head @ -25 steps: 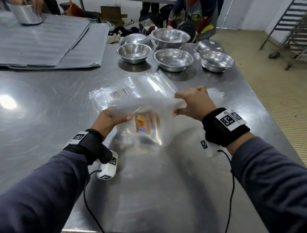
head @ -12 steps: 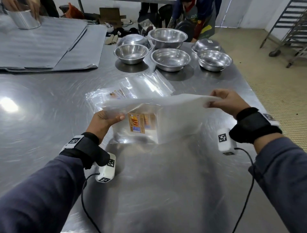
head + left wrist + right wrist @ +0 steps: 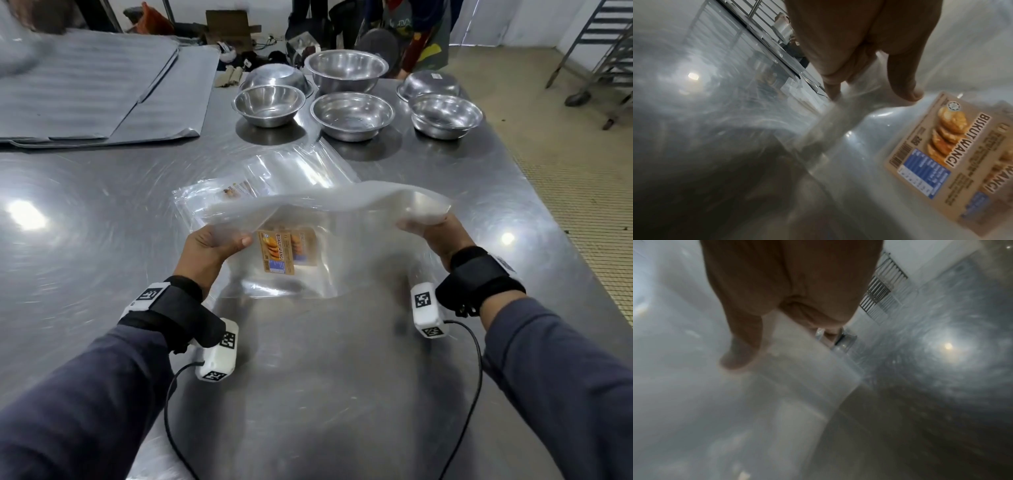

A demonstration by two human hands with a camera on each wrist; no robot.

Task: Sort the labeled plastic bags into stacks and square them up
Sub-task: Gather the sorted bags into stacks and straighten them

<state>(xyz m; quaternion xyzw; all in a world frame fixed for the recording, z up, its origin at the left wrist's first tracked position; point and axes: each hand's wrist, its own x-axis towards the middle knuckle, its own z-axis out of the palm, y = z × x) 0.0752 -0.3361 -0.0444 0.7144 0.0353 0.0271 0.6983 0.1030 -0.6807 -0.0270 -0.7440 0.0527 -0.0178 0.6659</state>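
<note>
A bundle of clear plastic bags (image 3: 325,219) is being held up just above the steel tabletop (image 3: 85,240), its long axis running left to right across the person's front. Its upper edge is sagging in a wave between the two hands, and the lower part is hanging down toward the tabletop. The left hand (image 3: 209,250) is pinching the bundle's left end, thumb on the near face and fingers behind. The right hand (image 3: 438,236) is gripping the right end, its fingertips hidden behind the cloudy plastic.

The bags are looking transparent to milky where the layers overlap. A tan label (image 3: 275,251) is showing through the near face beside the left thumb, turned on its side so its lettering is reading top to bottom; in the left wrist view the label (image 3: 937,154) is reading "BISKUT WANGI" with a picture of biscuits and a blue panel. A second, fainter label is sitting just behind it. The right wrist view is blurred and is showing only pale plastic under the thumb.

Behind the held bundle, more clear bags (image 3: 274,181) are lying flat on the tabletop, one with a small label facing up. Farther back, steel bowls (image 3: 351,114) are standing in a cluster, some upturned. Grey folded sheets (image 3: 102,92) are covering the far left corner.
</note>
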